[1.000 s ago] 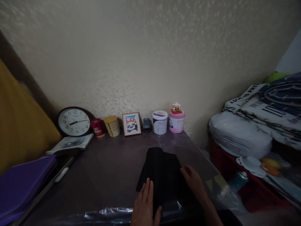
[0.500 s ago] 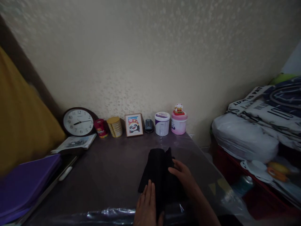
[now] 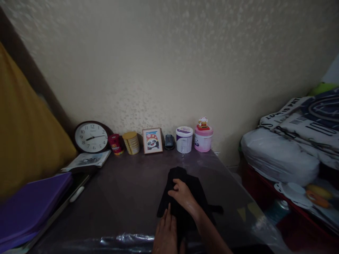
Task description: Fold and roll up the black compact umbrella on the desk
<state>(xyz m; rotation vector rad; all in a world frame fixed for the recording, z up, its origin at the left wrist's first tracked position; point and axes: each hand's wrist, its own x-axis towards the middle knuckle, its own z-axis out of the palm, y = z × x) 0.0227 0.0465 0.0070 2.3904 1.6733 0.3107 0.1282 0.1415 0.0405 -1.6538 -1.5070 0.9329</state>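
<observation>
A black cloth (image 3: 194, 185) lies in folds on the dark table near its front edge, with a narrow black strip (image 3: 215, 209) sticking out to its right. My left hand (image 3: 166, 231) rests on the cloth's near left part, its fingers stretched out flat and pointing away from me. Over the upper middle of the cloth is my right hand (image 3: 184, 195). Its thumb and forefinger are apart and point left, with nothing visible between them; its other fingers are mostly hidden beneath the hand.
Along the wall stand a clock (image 3: 91, 137), a red can (image 3: 116, 144), a gold tin (image 3: 131, 143), a picture frame (image 3: 153, 141) and two tubs (image 3: 184, 141). Purple folders (image 3: 34, 204) lie at left. Bagged clothes (image 3: 280, 155) are piled at right, beyond the table (image 3: 122, 197).
My right hand has moved left across the cloth from its right side. The raised right fold now lies flatter and wider, and the narrow strip shows. My left hand stays on the cloth.
</observation>
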